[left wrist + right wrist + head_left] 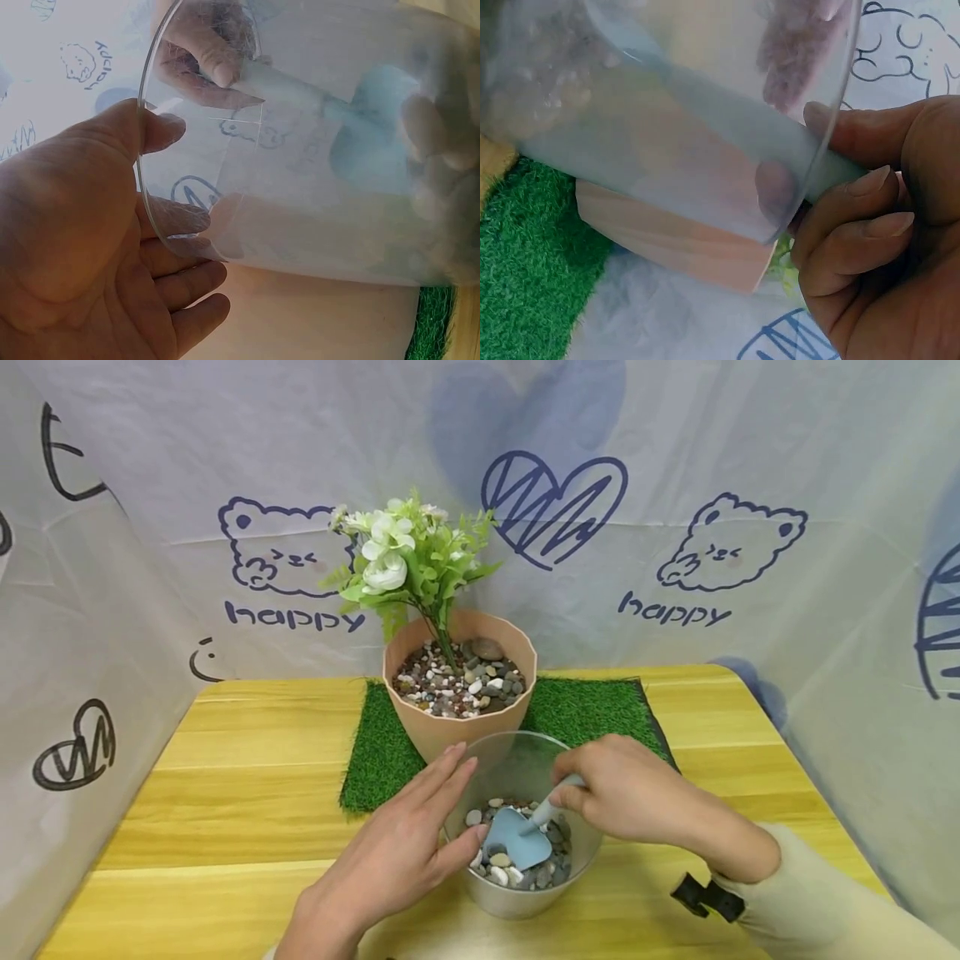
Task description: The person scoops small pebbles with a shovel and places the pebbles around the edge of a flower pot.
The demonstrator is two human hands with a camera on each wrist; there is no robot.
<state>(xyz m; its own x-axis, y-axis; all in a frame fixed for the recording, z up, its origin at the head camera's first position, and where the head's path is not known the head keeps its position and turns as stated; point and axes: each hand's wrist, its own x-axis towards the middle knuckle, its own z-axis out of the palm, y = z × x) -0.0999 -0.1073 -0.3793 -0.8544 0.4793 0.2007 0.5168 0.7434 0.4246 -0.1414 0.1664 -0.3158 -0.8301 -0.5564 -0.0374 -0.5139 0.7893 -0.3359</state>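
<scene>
A clear plastic bucket (517, 903) stands on the table with grey and white pebbles (501, 875) inside. My right hand (637, 789) grips the pale handle of a small light-blue hand shovel (517, 838), whose blade lies on the pebbles; the right wrist view shows thumb and fingers (847, 240) curled about the handle at the rim. With fingers fairly straight, my left hand (393, 843) rests at the bucket's left rim. In the left wrist view, its thumb and some fingertips overlap the clear rim (154, 217); which side each lies on is hard to tell.
Behind the bucket, a peach flowerpot (442, 735) holds mixed pebbles and a white-flowered plant (405, 560). It stands on a green turf mat (592, 706) on the wood-grain table (225, 827). Printed white cloth (570, 427) hangs around the table.
</scene>
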